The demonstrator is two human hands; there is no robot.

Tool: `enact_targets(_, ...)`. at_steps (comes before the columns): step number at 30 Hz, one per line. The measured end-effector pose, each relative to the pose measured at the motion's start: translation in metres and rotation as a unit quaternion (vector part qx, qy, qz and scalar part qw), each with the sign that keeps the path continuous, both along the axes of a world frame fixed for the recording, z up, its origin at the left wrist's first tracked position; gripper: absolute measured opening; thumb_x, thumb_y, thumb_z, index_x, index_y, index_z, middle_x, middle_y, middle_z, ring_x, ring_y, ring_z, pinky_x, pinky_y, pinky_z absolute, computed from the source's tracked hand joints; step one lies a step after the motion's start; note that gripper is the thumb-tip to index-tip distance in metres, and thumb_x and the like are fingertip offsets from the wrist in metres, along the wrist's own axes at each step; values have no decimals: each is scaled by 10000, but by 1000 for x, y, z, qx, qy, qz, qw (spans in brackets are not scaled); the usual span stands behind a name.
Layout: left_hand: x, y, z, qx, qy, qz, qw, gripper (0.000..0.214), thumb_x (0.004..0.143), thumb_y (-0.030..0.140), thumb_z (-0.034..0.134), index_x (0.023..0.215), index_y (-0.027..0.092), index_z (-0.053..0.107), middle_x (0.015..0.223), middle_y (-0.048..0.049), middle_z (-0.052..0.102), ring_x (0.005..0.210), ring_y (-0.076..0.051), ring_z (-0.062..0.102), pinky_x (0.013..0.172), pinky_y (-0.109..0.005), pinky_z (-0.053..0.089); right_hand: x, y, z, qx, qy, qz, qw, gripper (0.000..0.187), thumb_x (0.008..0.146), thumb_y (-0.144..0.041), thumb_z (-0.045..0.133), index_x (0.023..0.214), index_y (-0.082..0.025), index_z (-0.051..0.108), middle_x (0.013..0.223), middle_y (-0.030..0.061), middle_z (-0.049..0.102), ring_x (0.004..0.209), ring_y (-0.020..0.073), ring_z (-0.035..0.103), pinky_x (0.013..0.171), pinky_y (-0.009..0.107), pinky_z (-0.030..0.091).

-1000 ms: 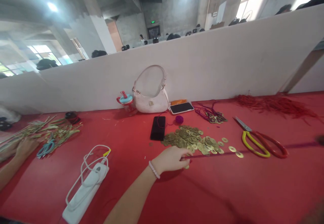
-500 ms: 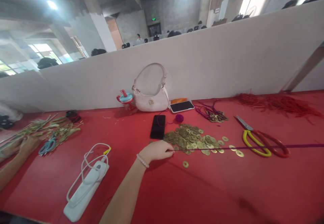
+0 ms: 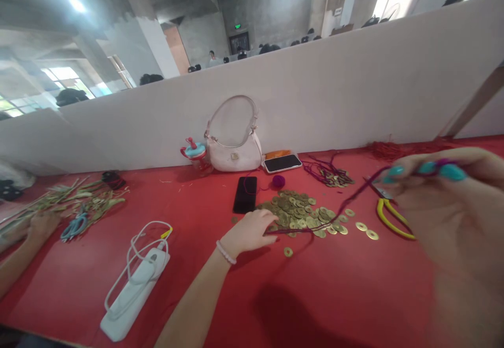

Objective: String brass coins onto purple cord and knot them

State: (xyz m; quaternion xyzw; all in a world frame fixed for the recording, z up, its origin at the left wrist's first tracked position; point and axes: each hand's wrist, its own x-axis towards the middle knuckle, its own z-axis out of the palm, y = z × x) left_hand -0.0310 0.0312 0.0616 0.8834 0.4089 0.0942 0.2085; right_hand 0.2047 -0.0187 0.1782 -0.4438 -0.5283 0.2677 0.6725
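Observation:
A purple cord [image 3: 342, 207] runs slack between my two hands, over the front of a pile of brass-coloured coins with holes [image 3: 295, 209]. One end passes into the crook of my left hand [image 3: 250, 231], low over the table beside the coins; thumb and forefinger stand a little apart there, and the grip itself is partly hidden. Raised close to the camera at the right, my right hand [image 3: 457, 206] pinches the cord between its fingertips. Behind it, partly covered, lie yellow-and-red-handled scissors [image 3: 389, 219]. A small purple ball of cord [image 3: 278, 181] rests behind the coins.
On the red table [image 3: 197, 222] lie a black phone [image 3: 244, 194], a white-edged phone [image 3: 282, 163] and a white power strip [image 3: 136, 295]. A handbag [image 3: 235, 156] and cup [image 3: 196, 159] stand against the partition. Strung coins [image 3: 336, 177] lie behind. At left, another person's hands [image 3: 43, 227] work near blue scissors [image 3: 74, 225].
My right hand has come into view from the right with the cord. The cord has gone from taut to slack, and my left hand's thumb and forefinger have parted slightly.

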Motion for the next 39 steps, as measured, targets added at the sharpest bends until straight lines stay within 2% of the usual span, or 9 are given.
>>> enact_targets(3, 14, -12, 15, -78, -154, -32, 984, 573, 798, 356, 544, 1304, 186, 336, 1341, -115, 380, 1204, -231, 380, 991, -346, 318, -17, -9, 3, -33, -1, 74, 997, 79, 779, -249, 557, 790, -313, 603, 809, 20, 586, 719, 191, 573, 532, 304, 486)
enact_targets(5, 25, -23, 24, -131, -238, -42, 962, 569, 782, 345, 572, 1286, 192, 355, 1337, -113, 386, 1191, -227, 398, 985, -341, 334, -21, -11, 2, -49, -9, 123, 991, 66, 768, -283, 559, 780, -327, 608, 774, 13, 590, 641, 184, 563, 484, 302, 475)
enact_targets(11, 39, -41, 32, -260, -347, -73, 898, 242, 829, 250, 513, 1052, 157, 533, 914, -80, 579, 846, -157, 555, 774, -277, 449, -22, -4, -2, -61, -15, 151, 987, 48, 751, -289, 571, 764, -304, 616, 766, 16, 600, 573, 163, 533, 428, 268, 466)
enact_targets(16, 38, -44, 30, -264, -372, -31, 889, 233, 799, 270, 557, 1004, 161, 535, 793, -23, 476, 692, -105, 451, 636, -216, 405, -18, -1, 0, -47, 36, 166, 984, 122, 749, -196, 559, 752, -303, 617, 792, 15, 599, 664, 158, 561, 480, 237, 473)
enact_targets(22, 42, -45, 30, -276, -351, -13, 895, 420, 799, 290, 556, 1180, 173, 419, 652, 44, 317, 559, -74, 279, 498, -188, 272, -34, -14, 7, -72, 57, 135, 987, 104, 755, -213, 529, 727, -288, 596, 762, 17, 585, 584, 155, 540, 442, 273, 434)
enact_targets(24, 43, -45, 30, -263, -335, -9, 905, 404, 802, 302, 547, 1169, 170, 442, 641, 46, 309, 554, -77, 274, 501, -194, 272, -45, -21, 12, -65, 78, 84, 991, 166, 787, -191, 464, 717, -282, 583, 733, 16, 574, 583, 152, 536, 462, 279, 434)
enact_targets(29, 45, -45, 34, -210, -322, -25, 923, 183, 808, 283, 522, 912, 140, 568, 665, 15, 407, 586, -87, 361, 539, -199, 328, -59, -28, 16, -70, 40, 103, 991, 195, 793, -185, 437, 694, -281, 575, 708, 17, 572, 600, 163, 532, 490, 287, 444)
enact_targets(34, 46, -46, 38, -97, -353, -37, 930, 173, 812, 225, 488, 661, 155, 441, 719, -21, 435, 691, -125, 415, 660, -247, 386, -57, -26, 12, -74, 37, 119, 989, 195, 800, -183, 434, 701, -275, 576, 710, 15, 575, 606, 160, 543, 508, 283, 463)
enact_targets(39, 47, -48, 35, -157, -394, -44, 904, 124, 817, 200, 453, 702, 160, 428, 783, -49, 470, 736, -142, 474, 704, -279, 408, -55, -25, 11, -80, 50, 129, 987, 187, 796, -191, 442, 699, -278, 576, 729, 21, 581, 631, 173, 555, 545, 315, 477)
